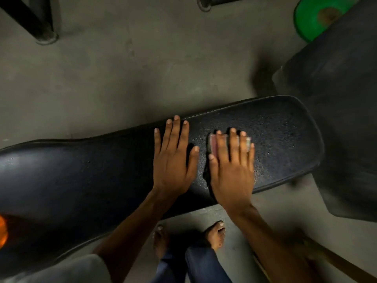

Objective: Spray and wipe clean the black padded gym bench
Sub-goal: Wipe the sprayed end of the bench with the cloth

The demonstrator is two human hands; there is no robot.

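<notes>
The black padded bench (81,176) runs across the view from lower left to right of centre, its right half speckled with fine droplets. My left hand (173,158) lies flat on the pad near the middle, fingers straight and spread. Just to its right, my right hand (232,166) presses a small folded cloth or sponge (213,145), pinkish with a pale edge, flat against the pad with straight fingers. Most of that wiper is hidden under the hand. No spray bottle shows clearly.
Grey concrete floor (122,78) lies beyond the bench. A second black pad (336,99) rises at the right, a green disc (310,19) behind it. A black frame leg (40,27) stands top left. An orange object (3,233) sits at the left edge. Bare feet (216,231) stand below.
</notes>
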